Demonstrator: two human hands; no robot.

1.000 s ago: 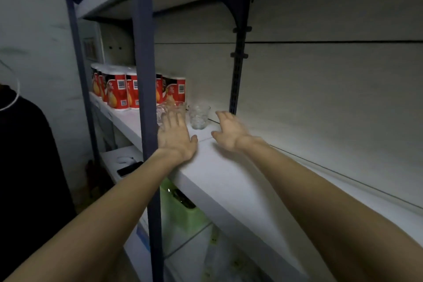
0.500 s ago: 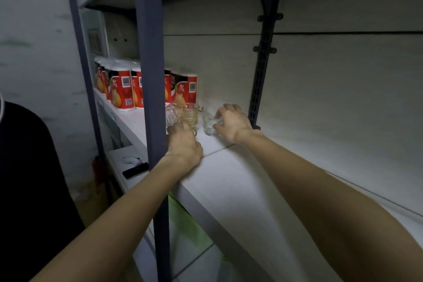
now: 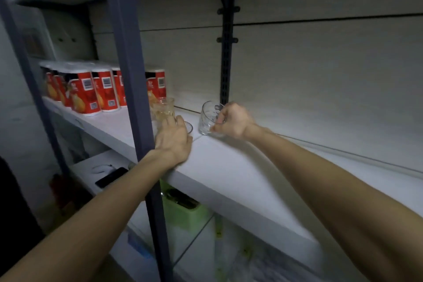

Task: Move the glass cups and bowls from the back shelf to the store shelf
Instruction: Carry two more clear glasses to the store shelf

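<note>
A clear glass cup (image 3: 207,117) stands tilted on the white shelf (image 3: 229,167), and my right hand (image 3: 233,121) grips it from the right with curled fingers. Left of it stand two more glass cups: a taller one (image 3: 165,109) and a low one (image 3: 188,126). My left hand (image 3: 174,142) lies on the shelf with its fingers against these two cups; the grey post (image 3: 137,98) hides part of them, so its hold is unclear.
Several red snack canisters (image 3: 91,94) line the shelf's left part. A dark slotted upright (image 3: 225,52) runs up the back wall. Below are a green container (image 3: 183,210), a black phone (image 3: 111,176) and a lower shelf. The shelf stretches bare to the right.
Both hands reached forward to the cups. My right hand closed round the right cup and tipped it; my left hand slid up against the two left cups. The camera came closer.
</note>
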